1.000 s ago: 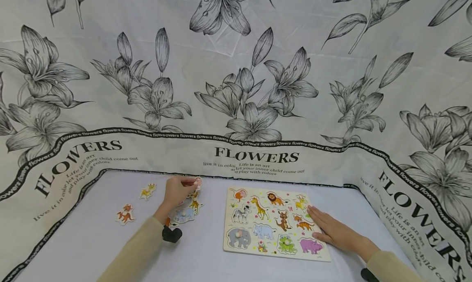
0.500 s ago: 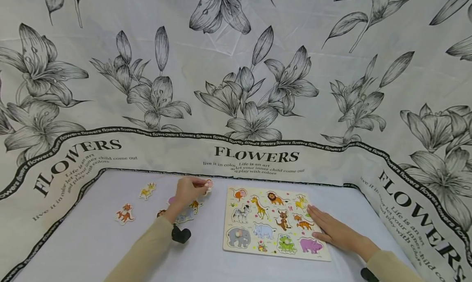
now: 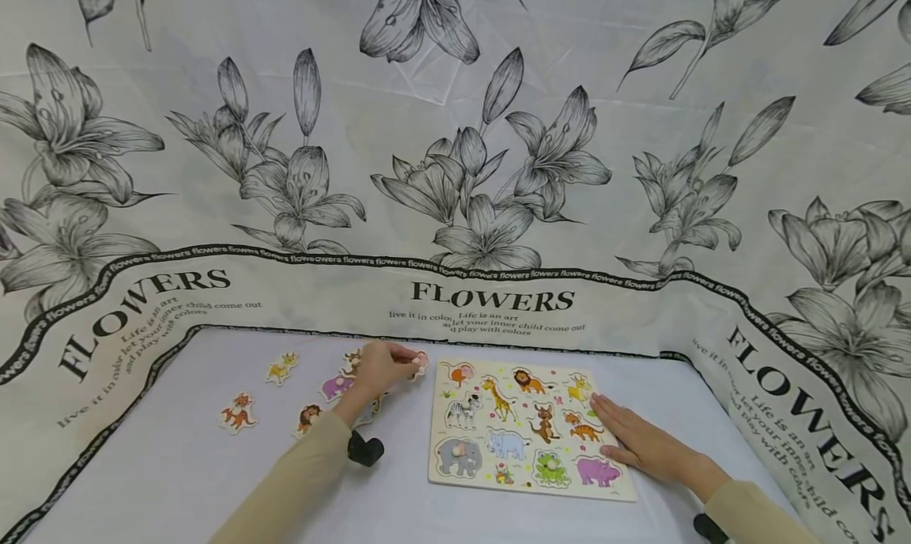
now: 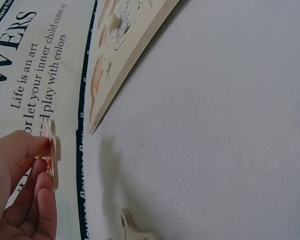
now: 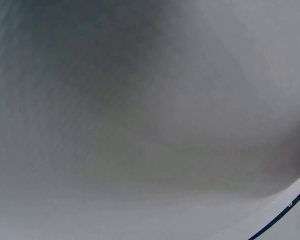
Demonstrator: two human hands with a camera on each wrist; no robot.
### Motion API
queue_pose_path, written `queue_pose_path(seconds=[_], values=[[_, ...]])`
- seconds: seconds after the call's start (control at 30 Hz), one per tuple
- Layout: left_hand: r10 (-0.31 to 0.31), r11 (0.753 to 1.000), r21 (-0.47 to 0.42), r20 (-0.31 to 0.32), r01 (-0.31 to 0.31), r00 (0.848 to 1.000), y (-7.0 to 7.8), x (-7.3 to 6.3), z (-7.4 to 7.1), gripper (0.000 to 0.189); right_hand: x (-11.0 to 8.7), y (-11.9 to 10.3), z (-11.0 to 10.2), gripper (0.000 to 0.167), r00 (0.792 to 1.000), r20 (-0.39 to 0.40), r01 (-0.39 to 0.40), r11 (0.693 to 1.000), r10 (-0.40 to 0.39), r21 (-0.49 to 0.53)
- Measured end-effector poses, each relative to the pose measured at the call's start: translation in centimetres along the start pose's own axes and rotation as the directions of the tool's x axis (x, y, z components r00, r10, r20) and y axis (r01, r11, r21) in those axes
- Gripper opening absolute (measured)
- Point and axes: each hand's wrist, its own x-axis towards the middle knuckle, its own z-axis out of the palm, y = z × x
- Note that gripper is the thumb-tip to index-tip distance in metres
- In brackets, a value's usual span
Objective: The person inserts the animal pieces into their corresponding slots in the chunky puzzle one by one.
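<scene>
In the head view my left hand [image 3: 377, 374] pinches a small pinkish animal puzzle piece [image 3: 421, 362] between thumb and fingers, left of the puzzle board. The left wrist view shows that piece [image 4: 56, 157] edge-on, held above the cloth. The pale wooden board [image 3: 591, 493] carries animal pictures; its elephant [image 3: 459, 457] and frog [image 3: 551, 469] show knobs. My right hand [image 3: 651, 445] lies with extended fingers on the board's right edge. In the right wrist view only blurred pale cloth and a sliver at the right margin appear.
Loose pieces lie on the white cloth at left: a yellow animal [image 3: 281, 368], an orange one [image 3: 238, 413], a lion [image 3: 308, 419] and a purple hippo [image 3: 336, 387]. Others are partly behind the left hand. A flower-printed curtain [image 3: 327, 299] hangs behind.
My left hand has moved right with the pinkish piece, nearer the board's top left corner, uncovering more loose pieces. The right hand stays on the board's edge.
</scene>
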Motion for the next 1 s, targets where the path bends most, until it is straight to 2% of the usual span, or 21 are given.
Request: queue_pose_path(seconds=[0.23,0.43,0.7,1.0], values=[[0.038,0.999,-0.017,0.032,-0.038,0.999,0.4,0.3,1.2,0.012,0.0,0.1,0.0,0.073,1.000,-0.013,0.014,1.000,-0.014,-0.009],[-0.003,1.000,-0.010,0.064,0.003,0.998,1.1,0.4,1.9,0.013,0.0,0.1,0.0,0.074,1.000,-0.010,0.011,1.000,-0.011,-0.017],[0.029,1.000,-0.002,0.091,-0.029,0.995,1.2,0.8,3.3,0.012,0.1,0.2,0.1,0.073,1.000,-0.020,0.012,1.000,-0.012,-0.015],[0.017,1.000,0.014,0.104,-0.019,0.994,1.1,1.2,4.7,0.013,0.0,0.2,0.1,0.072,0.999,-0.023,0.035,0.999,-0.036,-0.021]])
